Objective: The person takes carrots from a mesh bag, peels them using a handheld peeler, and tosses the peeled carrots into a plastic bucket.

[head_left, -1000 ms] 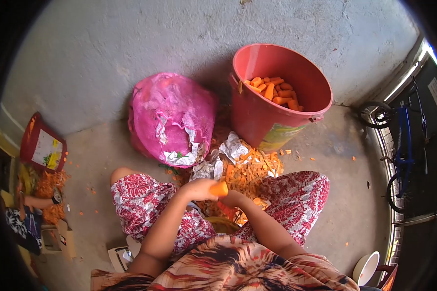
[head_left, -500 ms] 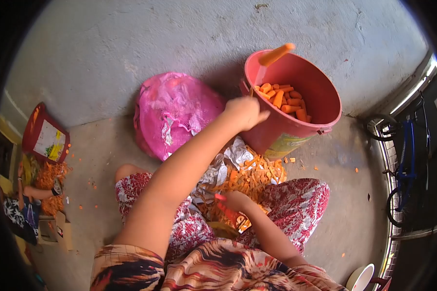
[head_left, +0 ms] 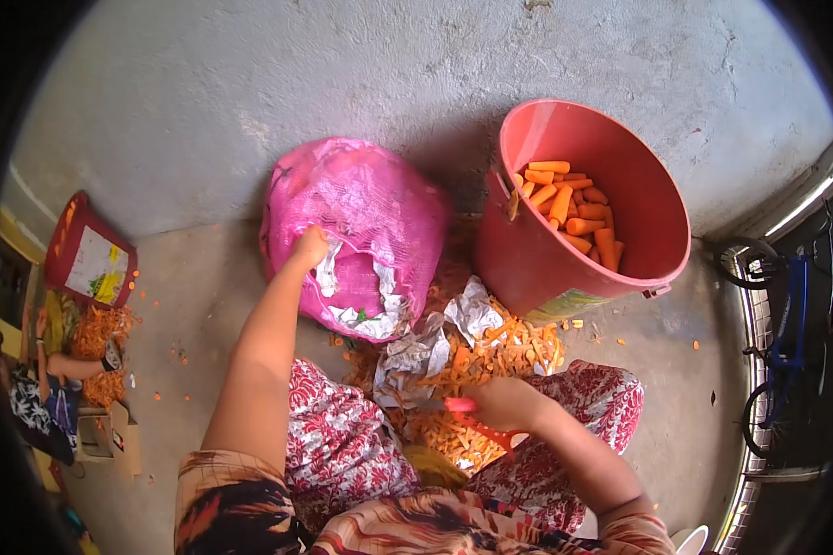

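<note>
My left hand (head_left: pixel 313 246) is closed on the edge of the pink mesh sack (head_left: pixel 375 199), by its opening, where crumpled paper shows. In my right hand (head_left: pixel 507 404) is a red-handled tool (head_left: pixel 460 404), held above the orange peelings (head_left: pixel 518 351) between my legs. Its far end is hard to make out. Peeled carrots (head_left: pixel 578 208) lie inside the large red bucket (head_left: pixel 592 277), to the right of the sack.
At the far left, another person (head_left: pixel 42 398) sits beside a smaller red bucket (head_left: pixel 88 254), a peelings heap (head_left: pixel 97 347) and a cardboard box (head_left: pixel 111 439). A bicycle (head_left: pixel 787 351) stands at the right. A grey wall (head_left: pixel 250 102) rises behind the sack.
The carrot left my left hand and was in the air over the large bucket; it is no longer airborne. My left hand then moved left to the sack. My right hand rose slightly with the tool.
</note>
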A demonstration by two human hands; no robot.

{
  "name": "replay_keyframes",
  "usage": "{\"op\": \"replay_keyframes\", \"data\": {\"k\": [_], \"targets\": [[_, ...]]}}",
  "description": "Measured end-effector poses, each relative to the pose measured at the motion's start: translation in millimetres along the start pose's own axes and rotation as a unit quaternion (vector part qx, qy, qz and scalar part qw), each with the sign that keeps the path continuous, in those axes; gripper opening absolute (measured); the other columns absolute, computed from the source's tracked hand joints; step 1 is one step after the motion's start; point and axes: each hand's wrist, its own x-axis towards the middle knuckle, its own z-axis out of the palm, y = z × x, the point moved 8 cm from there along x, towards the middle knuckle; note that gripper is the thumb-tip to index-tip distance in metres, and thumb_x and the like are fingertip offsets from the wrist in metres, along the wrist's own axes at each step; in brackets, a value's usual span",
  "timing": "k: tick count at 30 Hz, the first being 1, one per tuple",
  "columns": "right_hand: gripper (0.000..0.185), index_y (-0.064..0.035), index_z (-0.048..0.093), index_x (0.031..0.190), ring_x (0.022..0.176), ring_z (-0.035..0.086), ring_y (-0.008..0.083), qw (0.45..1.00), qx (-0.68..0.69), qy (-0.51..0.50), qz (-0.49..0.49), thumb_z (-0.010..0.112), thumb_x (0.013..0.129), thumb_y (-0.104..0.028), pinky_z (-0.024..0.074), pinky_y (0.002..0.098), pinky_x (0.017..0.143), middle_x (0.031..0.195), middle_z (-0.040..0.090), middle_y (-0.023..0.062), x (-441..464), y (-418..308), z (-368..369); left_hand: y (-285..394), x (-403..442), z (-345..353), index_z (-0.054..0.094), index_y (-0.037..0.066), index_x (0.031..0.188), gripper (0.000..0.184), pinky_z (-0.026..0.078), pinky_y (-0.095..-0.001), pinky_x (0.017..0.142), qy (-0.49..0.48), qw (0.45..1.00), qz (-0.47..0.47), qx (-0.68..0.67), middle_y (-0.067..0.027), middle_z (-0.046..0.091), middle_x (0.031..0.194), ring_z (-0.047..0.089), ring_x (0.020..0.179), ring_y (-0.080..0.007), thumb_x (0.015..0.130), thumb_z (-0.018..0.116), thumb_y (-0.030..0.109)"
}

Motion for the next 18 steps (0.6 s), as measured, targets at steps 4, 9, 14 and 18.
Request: {"op": "replay_keyframes", "data": {"k": [4,9,14,18], "targets": [[0.027,-0.0052,0.056,0.083,0.078,0.056,0.0308,0.999,-0.008,0.006,0.043,0.049,0.074,-0.029,0.0437,0.0409,0.068,0.081,0.058,0.0158,37.2,51.2,0.1,-22.2,19.1,-1.1,0.054,0.002,0.098,0.027,0.043,-0.0393,0.078,-0.129,0.974,-0.008,0.187,-0.0206,0.052,0.102,0.054,0.091,-0.0326,0.076,0.041,0.011],[0.030,-0.0047,0.056,0.087,0.082,0.056,0.0310,0.997,0.077,-0.001,0.028,0.048,0.075,-0.031,0.0432,0.0400,0.070,0.086,0.058,0.0158,88.0,64.5,3.5,-32.1,28.1,9.6,0.050,0.005,0.108,0.037,0.032,-0.0364,0.092,-0.146,0.976,-0.056,0.149,-0.0183,0.044,0.115,0.043,0.107,-0.0289,0.081,0.033,0.024],[0.025,-0.0062,0.053,0.090,0.081,0.055,0.0318,0.996,0.049,-0.071,0.034,0.048,0.074,-0.025,0.0423,0.0414,0.068,0.084,0.058,0.0155,92.0,47.6,7.1,-13.1,31.5,42.5,0.051,0.007,0.108,0.037,0.033,-0.0364,0.091,-0.231,0.943,0.017,0.237,-0.0151,0.046,0.115,0.044,0.106,-0.0286,0.081,0.035,0.027],[0.026,-0.0043,0.052,0.087,0.080,0.055,0.0319,0.995,0.062,-0.068,0.030,0.048,0.075,-0.027,0.0429,0.0413,0.068,0.083,0.058,0.0164,99.7,52.1,11.7,-26.3,37.8,52.1,0.049,0.004,0.109,0.039,0.035,-0.0373,0.089,-0.211,0.947,0.014,0.241,-0.0151,0.049,0.111,0.047,0.101,-0.0302,0.083,0.035,0.029]]}}
